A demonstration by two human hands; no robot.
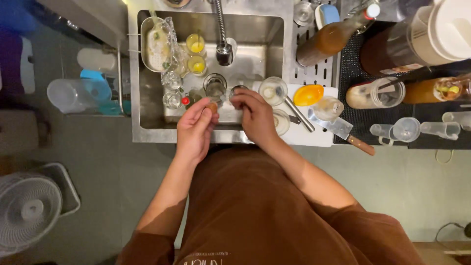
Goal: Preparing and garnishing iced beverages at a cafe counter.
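Brown shirt [255, 206] nearest the lens, filling the lower frame over both forearms stretched toward a steel sink [147, 98] crowded with glassware. Beyond, at right, a dark mat [353, 73] loaded with a big lidded pitcher [417, 39], an amber bottle [333, 37] and a clear jar [378, 93]; closer in, a white cutting board [319, 137] bearing a cleaver [343, 130], an orange citrus squeezer [308, 94] and a shallow glass bowl [273, 91]. Left hand [194, 130] pinched nearly closed on a small brownish piece [213, 105] at the fingertips, kind unclear. Right hand [255, 115] curled loosely over a small round glass [236, 91] at the sink's front edge, just beside the left; firmness of that hold impossible to tell. Likely trouble: wet fingers and smooth glass, so a slip into the stacked tumblers [216, 86] and yellow-filled cups [196, 54] below, with chipping or breakage. Also a risk: cleaver blade lying open near the right wrist, close enough to catch a careless sweep back across the board. Small piece easily dropped among the dishes and lost.
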